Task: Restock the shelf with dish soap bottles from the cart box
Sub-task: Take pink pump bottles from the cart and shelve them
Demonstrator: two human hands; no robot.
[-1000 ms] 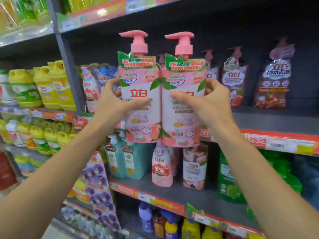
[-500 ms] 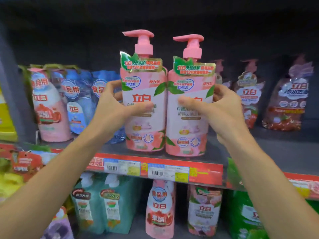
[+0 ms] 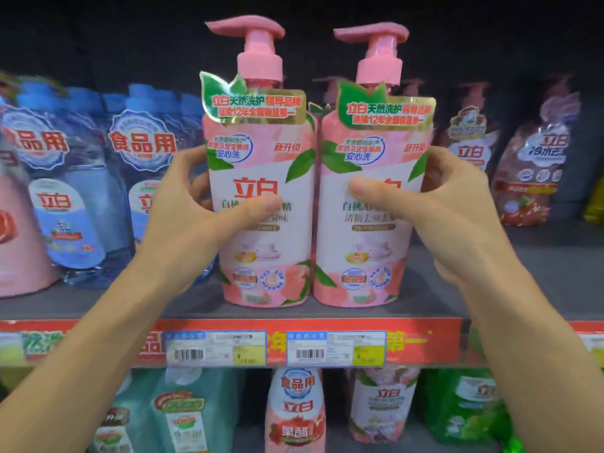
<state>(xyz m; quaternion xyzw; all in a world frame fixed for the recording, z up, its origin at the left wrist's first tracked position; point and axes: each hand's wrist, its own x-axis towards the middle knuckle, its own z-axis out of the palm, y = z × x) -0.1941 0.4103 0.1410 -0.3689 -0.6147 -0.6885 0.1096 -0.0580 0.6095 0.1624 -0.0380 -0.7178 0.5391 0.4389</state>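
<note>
Head view. Both bare forearms reach up and forward from the lower corners and converge on two pink soap bottles that stand side by side, touching, near the front edge of the grey shelf (image 3: 539,289). The left hand (image 3: 183,220) meets the left bottle (image 3: 261,243) from its left side, wrist bent slightly back; the right hand (image 3: 457,217) meets the right bottle (image 3: 366,243) from its right side in a mirrored pose.

Both bottles stand upright with their bases on the shelf board, and each carries a pink pump head and a green-and-gold collar tag. Blue bottles (image 3: 75,197) stand on the same board just to the left, with part of a pink one at the far left edge. Dark reddish pump bottles (image 3: 529,178) stand further back on the right, in shadow. A red price strip (image 3: 425,341) runs along the shelf edge and bears two barcode labels (image 3: 215,348). Under it a lower tier holds teal, pink and green soap bottles (image 3: 297,413).

The left hand grips the left bottle, thumb across the front label and fingers curled round the far side. The right hand grips the right bottle likewise, thumb lying over the red brand characters. The fingertips behind both bottles are hidden.
</note>
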